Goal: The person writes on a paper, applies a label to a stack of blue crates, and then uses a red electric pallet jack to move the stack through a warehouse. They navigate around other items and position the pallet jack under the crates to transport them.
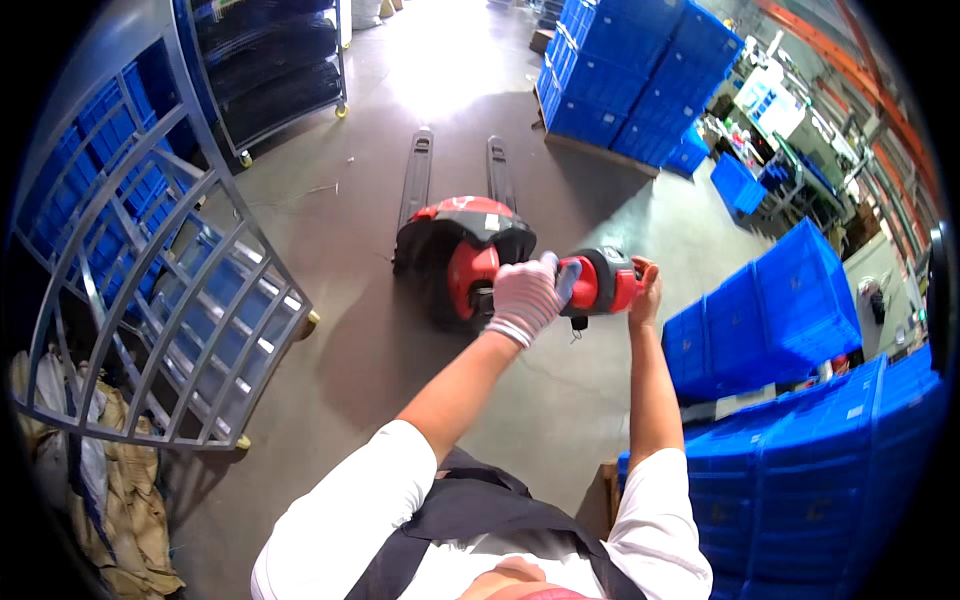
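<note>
In front of me stands a red and black electric pallet truck point(468, 265), its two dark forks point(414, 180) pointing away from me. Its control handle point(603, 280) is swung over to the right of the body. My left hand point(528, 295), in a striped knit glove, is closed round the left side of that handle. On the handle's right end, my right hand point(648, 290) is wrapped with curled fingers; it looks bare. A small key-like piece point(578, 328) hangs below the handle.
Stacked blue crates point(620, 75) stand on a pallet ahead right. More blue crates point(765, 310) line my right side. A metal cage trolley point(215, 300) stands at left, with sacks point(125, 490) below it. Farther off is a wheeled rack point(270, 75).
</note>
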The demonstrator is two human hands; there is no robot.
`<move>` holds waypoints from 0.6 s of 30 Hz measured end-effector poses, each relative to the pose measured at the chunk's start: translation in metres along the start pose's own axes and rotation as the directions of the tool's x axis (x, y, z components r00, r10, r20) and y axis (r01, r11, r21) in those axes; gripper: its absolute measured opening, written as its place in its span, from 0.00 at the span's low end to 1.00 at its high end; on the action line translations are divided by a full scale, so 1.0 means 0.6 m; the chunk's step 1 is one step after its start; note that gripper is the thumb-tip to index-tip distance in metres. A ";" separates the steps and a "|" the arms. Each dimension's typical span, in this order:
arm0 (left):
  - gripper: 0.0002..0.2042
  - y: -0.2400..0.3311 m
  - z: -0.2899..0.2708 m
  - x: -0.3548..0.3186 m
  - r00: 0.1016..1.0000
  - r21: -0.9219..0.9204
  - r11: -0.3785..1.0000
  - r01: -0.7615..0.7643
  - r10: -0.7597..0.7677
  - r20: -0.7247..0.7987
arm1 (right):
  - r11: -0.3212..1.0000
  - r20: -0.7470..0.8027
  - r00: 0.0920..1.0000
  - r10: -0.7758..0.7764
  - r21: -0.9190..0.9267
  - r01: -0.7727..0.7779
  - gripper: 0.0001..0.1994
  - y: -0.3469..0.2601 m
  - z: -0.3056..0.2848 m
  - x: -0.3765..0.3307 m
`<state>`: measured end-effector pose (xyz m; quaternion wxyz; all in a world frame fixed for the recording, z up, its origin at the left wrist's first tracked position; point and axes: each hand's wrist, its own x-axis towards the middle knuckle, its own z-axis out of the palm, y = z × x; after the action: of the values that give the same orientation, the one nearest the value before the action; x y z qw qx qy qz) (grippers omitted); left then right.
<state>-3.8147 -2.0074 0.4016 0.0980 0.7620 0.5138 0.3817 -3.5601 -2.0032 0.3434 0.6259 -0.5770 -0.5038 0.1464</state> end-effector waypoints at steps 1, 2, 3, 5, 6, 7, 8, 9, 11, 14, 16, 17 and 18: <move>0.22 -0.002 0.003 0.056 0.999 -0.022 1.000 0.013 -0.014 -0.029 | 0.997 -0.059 0.995 -0.078 0.000 0.078 0.31 0.026 0.008 0.044; 0.22 -0.018 0.001 0.114 0.994 -0.005 0.998 0.055 -0.055 -0.092 | 0.978 0.065 0.989 -0.132 -0.154 0.141 0.28 0.032 0.030 0.079; 0.22 -0.036 0.001 0.165 0.988 0.014 0.989 0.149 -0.148 -0.043 | 0.952 0.140 0.971 -0.192 -0.212 0.219 0.25 0.001 0.063 0.097; 0.22 -0.092 -0.003 0.263 0.963 0.048 0.963 0.266 -0.268 0.041 | 0.949 0.257 0.946 -0.197 -0.192 0.250 0.25 -0.017 0.102 0.109; 0.22 -0.117 -0.002 0.309 0.947 0.091 0.947 0.307 -0.314 0.072 | 0.956 0.356 0.917 -0.179 -0.157 0.248 0.24 -0.006 0.111 0.107; 0.23 -0.136 0.006 0.352 0.929 0.129 0.932 0.340 -0.354 0.106 | 0.961 0.446 0.880 -0.163 -0.130 0.244 0.24 0.012 0.109 0.107; 0.20 -0.153 0.017 0.382 0.923 0.140 0.924 0.356 -0.372 0.104 | 0.932 0.584 0.797 -0.154 -0.183 0.314 0.24 0.033 0.099 0.101; 0.19 -0.169 0.025 0.413 0.918 0.148 0.917 0.370 -0.385 0.094 | 0.891 0.704 0.697 -0.136 -0.221 0.397 0.24 0.057 0.086 0.100; 0.14 -0.262 0.068 0.464 0.952 0.225 0.926 0.304 -0.302 -0.048 | 0.943 0.769 0.636 0.062 -0.255 0.216 0.23 0.144 0.061 0.069; 0.19 -0.223 0.066 0.455 0.906 -0.126 0.897 0.423 -0.421 0.043 | 0.876 0.895 0.382 0.230 -0.361 0.319 0.21 0.386 -0.036 0.039; 0.21 -0.234 0.072 0.406 0.933 0.005 0.962 0.272 -0.263 -0.246 | 0.864 0.899 0.269 0.346 -0.417 0.281 0.22 0.473 -0.089 0.062; 0.25 -0.225 0.060 0.370 0.919 0.140 0.979 0.151 -0.087 -0.384 | 0.890 0.847 0.303 0.437 -0.457 -0.007 0.23 0.470 -0.113 0.075; 0.27 -0.182 0.068 0.348 0.866 0.171 0.980 0.097 0.002 -0.500 | 0.874 0.840 0.252 0.481 -0.483 -0.058 0.24 0.474 -0.150 0.118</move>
<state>-3.8265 -1.7690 0.4152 -0.1017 0.6308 0.5745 0.5115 -3.3432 -1.9180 0.1445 0.0571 -0.5597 -0.6803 0.4698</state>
